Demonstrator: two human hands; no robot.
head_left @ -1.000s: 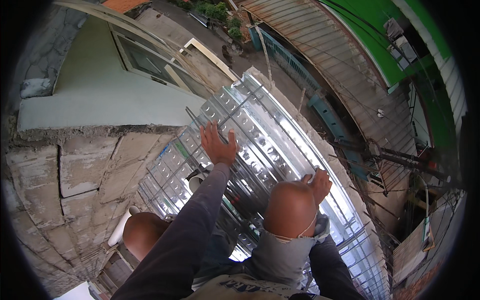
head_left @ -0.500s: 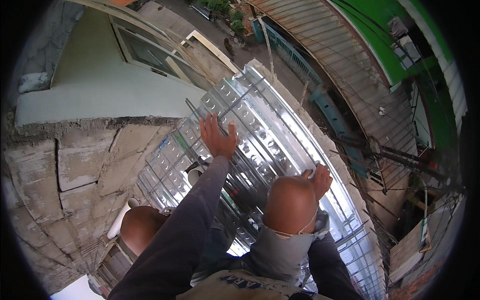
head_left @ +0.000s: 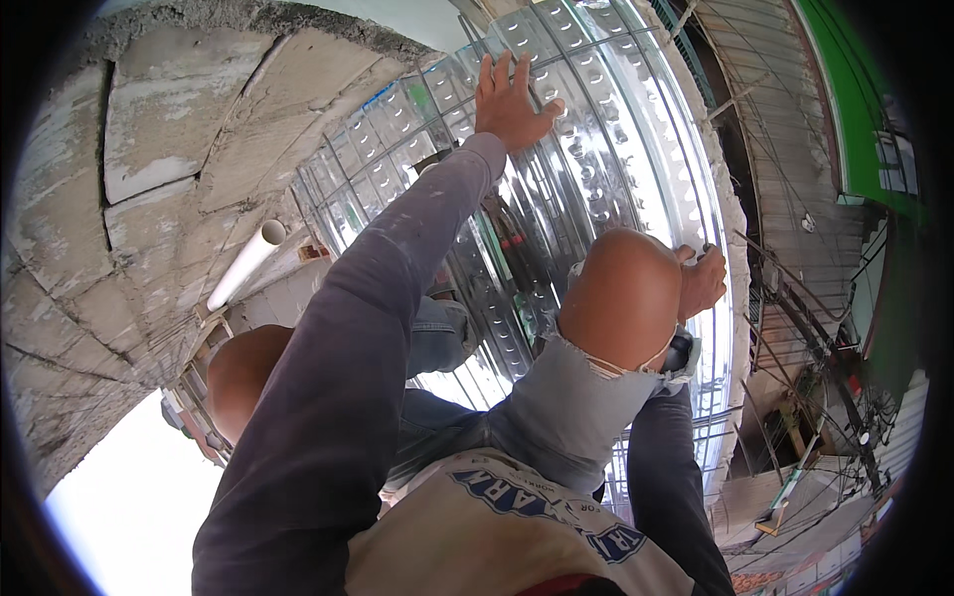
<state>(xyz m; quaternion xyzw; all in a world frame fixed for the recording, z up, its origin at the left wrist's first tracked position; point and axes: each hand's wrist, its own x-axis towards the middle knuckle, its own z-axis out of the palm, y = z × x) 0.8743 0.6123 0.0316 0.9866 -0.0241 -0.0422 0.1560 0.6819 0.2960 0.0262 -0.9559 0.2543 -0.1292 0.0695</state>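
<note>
Shiny ribbed metal decking sheets [head_left: 606, 129] lie beneath me, crossed by a grid of thin steel reinforcing bars [head_left: 571, 52]. My left hand [head_left: 517, 111] is open, its fingers spread over the bars near the far edge of the decking. Beyond my bent right knee, my right hand [head_left: 704, 281] rests by the decking's right edge. Its fingers are curled, and a small dark bit shows at their tips; what they hold, if anything, I cannot make out. Between my knees the decking lies in shadow, with dark and red shapes partly hidden by my left arm.
A rough block wall [head_left: 169, 109] rises at the left, with a white pipe [head_left: 248, 263] beside it. Along the right runs a rough concrete edge [head_left: 733, 228] with bars sticking out. Past it are a drop, tangled cables [head_left: 845, 368] and a corrugated roof [head_left: 775, 129] lower down.
My view has tilted back toward my body, so hands and decking appear higher. The left hand stays spread on the bars. The right hand's fingers look more curled.
</note>
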